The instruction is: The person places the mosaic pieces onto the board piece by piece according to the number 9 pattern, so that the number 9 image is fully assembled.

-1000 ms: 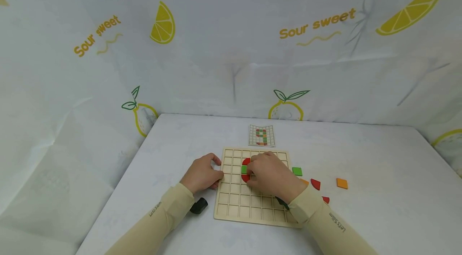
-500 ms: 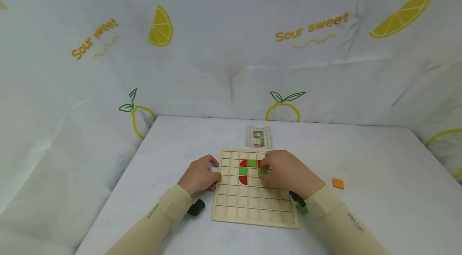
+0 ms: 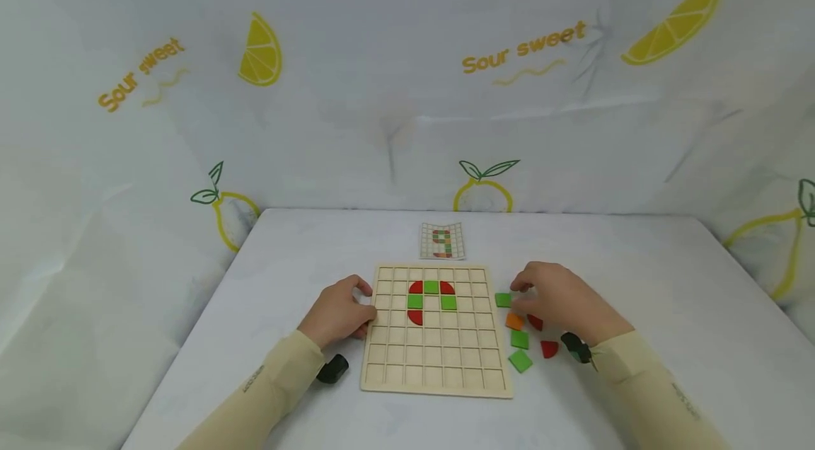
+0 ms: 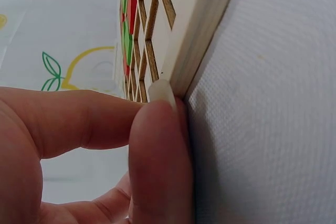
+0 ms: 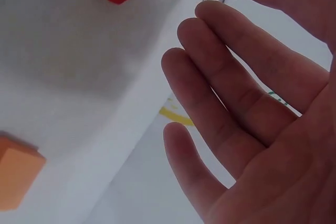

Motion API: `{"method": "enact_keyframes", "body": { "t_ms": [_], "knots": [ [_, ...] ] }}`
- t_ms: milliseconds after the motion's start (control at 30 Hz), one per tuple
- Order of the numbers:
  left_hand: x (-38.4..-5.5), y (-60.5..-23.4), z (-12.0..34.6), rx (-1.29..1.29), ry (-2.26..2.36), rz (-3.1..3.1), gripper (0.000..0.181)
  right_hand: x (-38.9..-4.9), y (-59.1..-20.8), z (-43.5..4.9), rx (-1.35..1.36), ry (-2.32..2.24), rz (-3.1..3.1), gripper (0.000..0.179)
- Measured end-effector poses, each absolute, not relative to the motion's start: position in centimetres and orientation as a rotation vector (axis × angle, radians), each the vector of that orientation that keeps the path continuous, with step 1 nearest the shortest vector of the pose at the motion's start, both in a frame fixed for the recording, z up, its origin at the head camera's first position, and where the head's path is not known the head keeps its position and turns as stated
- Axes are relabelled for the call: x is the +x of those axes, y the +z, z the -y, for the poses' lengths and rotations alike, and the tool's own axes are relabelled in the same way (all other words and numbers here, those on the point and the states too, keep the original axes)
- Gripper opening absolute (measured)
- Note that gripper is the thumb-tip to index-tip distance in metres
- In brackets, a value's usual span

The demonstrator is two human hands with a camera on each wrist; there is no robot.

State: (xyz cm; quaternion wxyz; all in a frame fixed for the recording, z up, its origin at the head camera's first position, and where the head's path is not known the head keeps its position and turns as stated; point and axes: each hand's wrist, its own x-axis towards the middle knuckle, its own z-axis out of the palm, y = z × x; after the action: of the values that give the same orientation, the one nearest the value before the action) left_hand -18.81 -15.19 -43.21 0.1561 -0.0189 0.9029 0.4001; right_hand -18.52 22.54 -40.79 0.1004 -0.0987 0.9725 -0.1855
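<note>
The left hand (image 3: 337, 310), fingers loosely bent, touches the grid board (image 3: 441, 356) at its left edge; the right hand (image 3: 563, 298) has left the board, fingers released beside a green tile (image 3: 502, 300); farther, table (image 3: 637, 259) shows between card (image 3: 442, 242) and far edge.

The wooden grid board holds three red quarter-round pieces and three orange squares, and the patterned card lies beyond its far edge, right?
Not quite: the squares on the wooden grid board are green, not orange, as the head view shows. The three red quarter-round pieces and the patterned card beyond its far edge are right.
</note>
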Motion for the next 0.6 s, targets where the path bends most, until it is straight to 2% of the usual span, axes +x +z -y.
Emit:
{"method": "enact_keyframes", "body": {
  "t_ms": [600],
  "knots": [
    [-18.84, -43.09, 15.20, -0.021, 1.174, -2.575, 0.030, -18.97, -41.80, -22.30, -0.338, -0.565, -2.868, 0.024]
  ]
}}
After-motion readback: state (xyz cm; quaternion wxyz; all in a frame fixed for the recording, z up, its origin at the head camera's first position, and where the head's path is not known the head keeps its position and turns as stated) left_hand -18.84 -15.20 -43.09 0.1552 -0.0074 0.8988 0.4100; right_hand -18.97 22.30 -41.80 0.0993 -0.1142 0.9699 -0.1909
